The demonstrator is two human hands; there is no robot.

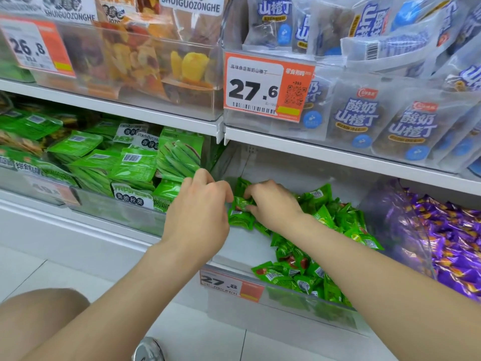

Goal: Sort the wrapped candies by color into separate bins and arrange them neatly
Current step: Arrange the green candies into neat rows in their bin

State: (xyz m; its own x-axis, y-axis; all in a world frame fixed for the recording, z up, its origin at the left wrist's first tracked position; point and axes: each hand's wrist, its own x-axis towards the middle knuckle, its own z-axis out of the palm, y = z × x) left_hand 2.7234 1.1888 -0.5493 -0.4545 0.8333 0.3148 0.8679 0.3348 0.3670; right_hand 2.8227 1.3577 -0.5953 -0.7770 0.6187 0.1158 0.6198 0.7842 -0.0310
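A clear plastic bin [260, 306] on the lower shelf holds several green wrapped candies [299, 272], piled mostly along its right side and front. Both my hands reach into the bin's back left corner. My left hand [200, 204] has its fingers curled at a small stack of green candies [240, 212]. My right hand [273, 201] pinches the same stack from the right, fingers curled over the wrappers. The fingertips are partly hidden by the candies. To the right, a neighbouring clear bin [390, 217] holds several purple wrapped candies [453, 243].
A bin of larger green snack packets [135, 162] sits left of the candy bin. The shelf above carries dried fruit bags [145, 53] and blue-and-white packets [364, 118] with an orange price tag [268, 87]. White floor tiles and my knee [39, 306] lie below.
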